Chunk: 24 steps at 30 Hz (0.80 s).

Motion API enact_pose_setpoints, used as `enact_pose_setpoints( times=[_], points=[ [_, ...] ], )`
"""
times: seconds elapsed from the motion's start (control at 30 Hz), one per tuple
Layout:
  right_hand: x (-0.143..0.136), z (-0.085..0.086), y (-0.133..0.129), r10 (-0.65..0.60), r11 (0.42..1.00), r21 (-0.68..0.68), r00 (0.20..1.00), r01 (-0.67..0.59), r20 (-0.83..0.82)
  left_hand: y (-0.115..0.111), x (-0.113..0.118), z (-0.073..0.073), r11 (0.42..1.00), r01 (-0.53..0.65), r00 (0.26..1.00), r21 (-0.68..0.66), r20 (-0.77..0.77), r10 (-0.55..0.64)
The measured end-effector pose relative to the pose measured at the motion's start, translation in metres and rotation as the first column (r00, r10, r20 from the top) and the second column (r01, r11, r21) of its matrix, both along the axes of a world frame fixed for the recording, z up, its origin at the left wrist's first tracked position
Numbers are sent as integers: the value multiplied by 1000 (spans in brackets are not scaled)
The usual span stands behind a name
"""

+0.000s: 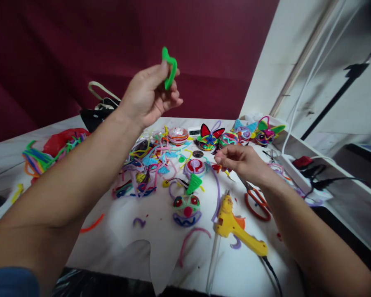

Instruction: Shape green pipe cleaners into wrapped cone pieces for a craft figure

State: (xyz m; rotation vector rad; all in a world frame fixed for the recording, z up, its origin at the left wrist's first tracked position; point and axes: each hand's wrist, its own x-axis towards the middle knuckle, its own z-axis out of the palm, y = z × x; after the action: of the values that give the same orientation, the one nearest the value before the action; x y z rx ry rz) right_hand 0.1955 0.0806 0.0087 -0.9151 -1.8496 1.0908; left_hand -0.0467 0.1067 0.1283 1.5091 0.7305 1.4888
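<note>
My left hand [151, 93] is raised over the back of the table, thumb and fingers pinching a bent green pipe cleaner [173, 70]. Low above the table at the right, my right hand [239, 161] has its thumb and fingertips pressed together; I cannot make out anything between them. Orange-handled scissors [256, 202] lie just beneath that wrist. Nearer to me is a yellow glue gun [235, 229] with a clear glue stick in it. Left of the glue gun lies a clown face [187, 210] with a green hat [194, 184], red nose and blue mouth.
Several finished colourful animal faces [207, 140] stand along the back right. Pipe cleaner scraps [145, 165] are heaped left of centre, with a red bag [60, 140] farther left. A power strip [309, 177] with cords sits at the right edge. A maroon cloth [204, 53] hangs behind.
</note>
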Motion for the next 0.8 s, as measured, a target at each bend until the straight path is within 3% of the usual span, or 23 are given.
enact_pose_setpoints(
  times=[0.1,0.17,0.27,0.33,0.43,0.5,0.57,0.63,0.67,0.7,0.77,0.8],
  points=[
    [-6,-3,8,30,999,-13,998,-29,59,-1,-6,7,999,18,1000,51,10,-18],
    [-13,-2,13,58,998,-17,995,-56,76,-2,-6,0,994,28,999,103,-32,-25],
    [-26,7,12,82,996,-43,997,-82,-17,-8,-3,-28,986,-47,993,160,-97,63],
    [-40,12,3,140,990,-29,990,-141,-21,-13,0,-50,988,-85,980,130,-170,107],
    [-69,14,-22,258,958,61,934,-281,248,-19,3,-74,989,-136,963,66,-228,147],
    [-94,9,-44,343,920,42,852,-390,395,-20,7,-78,983,-172,954,66,-237,183],
    [-121,1,-65,418,874,25,778,-485,470,-22,14,-72,985,-169,974,42,-144,174],
    [-145,-8,-78,460,882,-133,770,-451,443,-28,25,-56,992,-112,993,63,-31,115],
    [-155,-11,-80,469,882,-248,788,-400,400,-33,31,-46,994,-63,998,85,36,60],
    [-162,-14,-80,518,846,-333,790,-416,329,-40,37,-35,995,-13,996,101,86,4],
    [-171,-18,-75,564,798,-375,804,-472,187,-58,46,-14,986,89,982,142,156,-111],
    [-172,-20,-71,611,761,-387,775,-520,159,-67,49,-4,979,117,976,168,161,-144]
  ],
)
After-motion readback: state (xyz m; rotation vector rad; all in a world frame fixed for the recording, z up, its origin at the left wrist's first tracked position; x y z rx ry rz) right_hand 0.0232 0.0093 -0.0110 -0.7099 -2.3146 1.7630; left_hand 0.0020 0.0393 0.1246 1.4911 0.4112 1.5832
